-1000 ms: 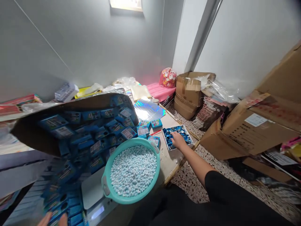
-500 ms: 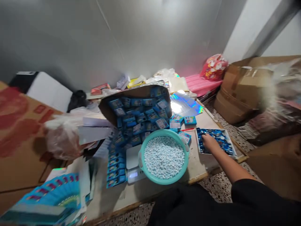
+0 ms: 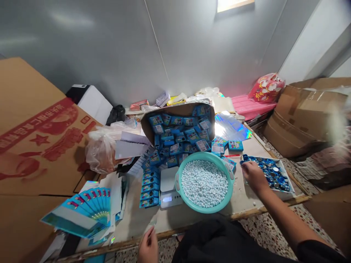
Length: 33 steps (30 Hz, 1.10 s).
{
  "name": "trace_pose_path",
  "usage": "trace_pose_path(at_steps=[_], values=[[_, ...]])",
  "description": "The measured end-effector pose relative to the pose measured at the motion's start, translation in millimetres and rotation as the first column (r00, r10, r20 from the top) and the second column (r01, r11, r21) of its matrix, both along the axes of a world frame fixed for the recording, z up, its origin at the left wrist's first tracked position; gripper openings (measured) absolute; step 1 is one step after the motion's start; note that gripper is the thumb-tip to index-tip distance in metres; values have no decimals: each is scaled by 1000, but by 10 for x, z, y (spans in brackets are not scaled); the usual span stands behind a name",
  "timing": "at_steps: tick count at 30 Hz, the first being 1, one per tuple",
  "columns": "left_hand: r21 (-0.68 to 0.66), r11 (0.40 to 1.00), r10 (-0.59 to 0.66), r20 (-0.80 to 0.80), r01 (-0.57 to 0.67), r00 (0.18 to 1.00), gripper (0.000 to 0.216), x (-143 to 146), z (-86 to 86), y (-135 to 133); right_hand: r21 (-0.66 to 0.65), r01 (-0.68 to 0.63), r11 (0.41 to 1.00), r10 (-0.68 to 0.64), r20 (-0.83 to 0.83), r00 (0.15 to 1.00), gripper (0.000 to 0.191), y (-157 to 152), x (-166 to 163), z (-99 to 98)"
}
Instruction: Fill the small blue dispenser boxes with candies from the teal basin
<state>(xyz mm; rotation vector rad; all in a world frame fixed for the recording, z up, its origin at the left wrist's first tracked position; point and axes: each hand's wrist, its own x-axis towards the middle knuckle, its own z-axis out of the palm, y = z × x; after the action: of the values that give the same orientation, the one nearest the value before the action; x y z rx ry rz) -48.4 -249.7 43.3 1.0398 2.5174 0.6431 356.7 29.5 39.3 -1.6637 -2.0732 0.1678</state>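
A shallow white tray (image 3: 279, 193) of shiny blue round pieces (image 3: 271, 171) sits at the right end of the table (image 3: 137, 219). The right hand (image 3: 253, 175) rests on the pieces at the tray's left end, fingers bent; whether it grips one cannot be told. Just left stands a teal basin (image 3: 178, 182) of pale pellets (image 3: 204, 182). The left hand (image 3: 148, 248) hangs loosely curled at the table's front edge, and any grasp there is unclear.

Grey wall (image 3: 109, 44), terrazzo floor (image 3: 274, 233) (speckled), high window (image 3: 236, 3)
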Motion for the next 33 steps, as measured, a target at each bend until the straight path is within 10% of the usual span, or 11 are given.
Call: trace_pose_path(at_steps=[4, 8, 17, 21, 27, 33], values=[[255, 963, -171, 330, 87, 928, 74, 313, 109, 811, 101, -522, 847, 531, -176, 829, 34, -498, -1095, 374], [410, 892, -390, 482, 192, 784, 64, 463, 355, 1290, 67, -713, 698, 715, -121, 689, 23, -857, -1880, 535], [489, 854, -451, 531, 175, 718, 43, 467, 385, 1202, 31, -775, 631, 762, -215, 611, 17, -803, -1958, 510], [440, 888, -349, 461, 131, 816, 43, 191, 268, 1293, 87, -729, 679, 712, -319, 626, 22, -784, -1894, 470], [244, 964, -139, 135, 103, 981, 39, -1017, 228, 1750, 82, -501, 861, 483, -436, 759, 17, -647, -1499, 375], [-152, 932, -344, -87, 329, 935, 34, -1898, 171, 2330, 7, -456, 890, 426, -371, 825, 15, -528, -1060, 410]])
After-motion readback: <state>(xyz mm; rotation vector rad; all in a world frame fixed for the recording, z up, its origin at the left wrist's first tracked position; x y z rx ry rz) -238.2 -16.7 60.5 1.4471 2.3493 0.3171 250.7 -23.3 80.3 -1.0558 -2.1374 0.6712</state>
